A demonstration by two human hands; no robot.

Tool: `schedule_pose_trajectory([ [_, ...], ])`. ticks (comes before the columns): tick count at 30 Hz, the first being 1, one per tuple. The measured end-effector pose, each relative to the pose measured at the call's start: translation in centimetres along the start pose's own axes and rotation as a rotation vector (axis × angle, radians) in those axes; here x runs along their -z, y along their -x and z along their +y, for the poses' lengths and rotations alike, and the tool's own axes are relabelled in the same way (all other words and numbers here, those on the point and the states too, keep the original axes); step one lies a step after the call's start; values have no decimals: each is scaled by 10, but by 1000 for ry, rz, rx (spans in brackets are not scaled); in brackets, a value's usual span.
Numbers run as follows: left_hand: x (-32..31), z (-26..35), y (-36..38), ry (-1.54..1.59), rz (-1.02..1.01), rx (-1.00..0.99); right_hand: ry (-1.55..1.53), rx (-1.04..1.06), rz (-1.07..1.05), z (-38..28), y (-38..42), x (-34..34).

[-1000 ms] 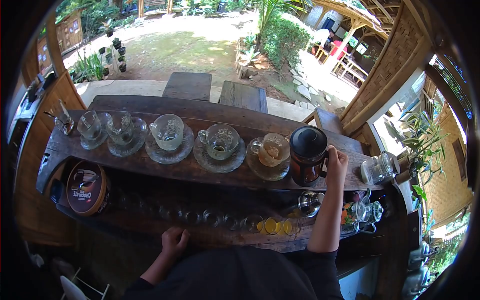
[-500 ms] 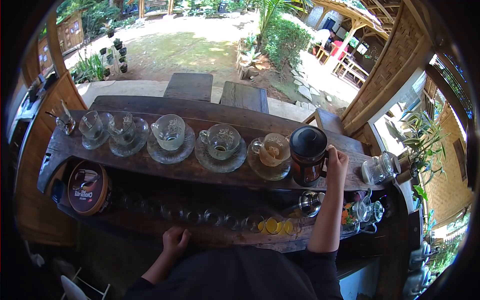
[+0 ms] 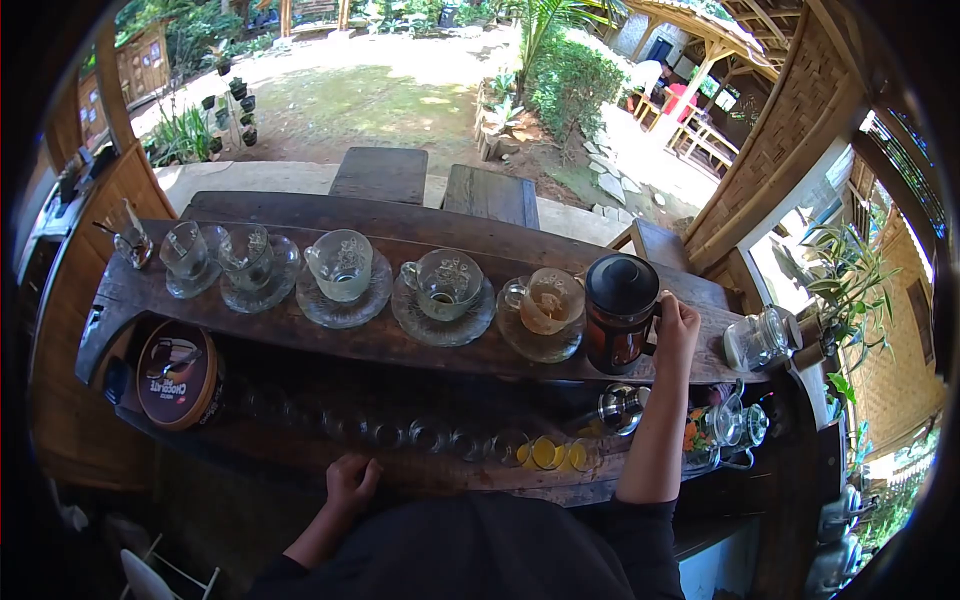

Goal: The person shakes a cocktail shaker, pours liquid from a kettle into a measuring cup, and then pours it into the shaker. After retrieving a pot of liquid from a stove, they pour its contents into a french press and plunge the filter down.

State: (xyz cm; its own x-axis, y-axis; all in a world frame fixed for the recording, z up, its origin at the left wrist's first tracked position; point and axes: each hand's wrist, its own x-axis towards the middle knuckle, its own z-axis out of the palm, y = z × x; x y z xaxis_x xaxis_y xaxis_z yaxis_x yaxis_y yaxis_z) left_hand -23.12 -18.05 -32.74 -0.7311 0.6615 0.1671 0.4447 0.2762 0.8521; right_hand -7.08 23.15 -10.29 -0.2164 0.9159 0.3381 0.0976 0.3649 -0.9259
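Observation:
My right hand (image 3: 678, 322) is closed round the handle of a French press (image 3: 618, 315) with a black lid and dark liquid inside. The press is upright at the right part of the wooden counter (image 3: 440, 365). Just left of it, a glass cup (image 3: 553, 303) holding a little brownish liquid sits on a clear saucer (image 3: 540, 344). Farther left stand more glass cups on saucers, among them a wide cup (image 3: 444, 284) and a frosted cup (image 3: 341, 266). My left hand (image 3: 352, 483), fingers curled in, rests at the front edge of the lower shelf, holding nothing I can see.
A round chocolate tub (image 3: 178, 375) sits at the lower left. Small glasses line the lower shelf, some with yellow contents (image 3: 546, 453). Right of the press are a lidded jar (image 3: 760, 340), a metal-and-glass pot (image 3: 622, 408) and glass pitchers (image 3: 735, 425). Stools (image 3: 490, 195) stand beyond the counter.
The view has shifted very slightly. My right hand stays on the press handle, and the press, the cups and my left hand show no clear movement.

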Motion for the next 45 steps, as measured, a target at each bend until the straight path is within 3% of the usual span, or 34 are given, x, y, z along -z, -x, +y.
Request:
schedule_pose_trajectory([
  [18, -2, 0, 0, -27, 34, -17, -22, -121, -66, 8, -14, 18],
  [45, -2, 0, 0, -67, 10, -13, 109, -57, -21, 0, -10, 6],
])
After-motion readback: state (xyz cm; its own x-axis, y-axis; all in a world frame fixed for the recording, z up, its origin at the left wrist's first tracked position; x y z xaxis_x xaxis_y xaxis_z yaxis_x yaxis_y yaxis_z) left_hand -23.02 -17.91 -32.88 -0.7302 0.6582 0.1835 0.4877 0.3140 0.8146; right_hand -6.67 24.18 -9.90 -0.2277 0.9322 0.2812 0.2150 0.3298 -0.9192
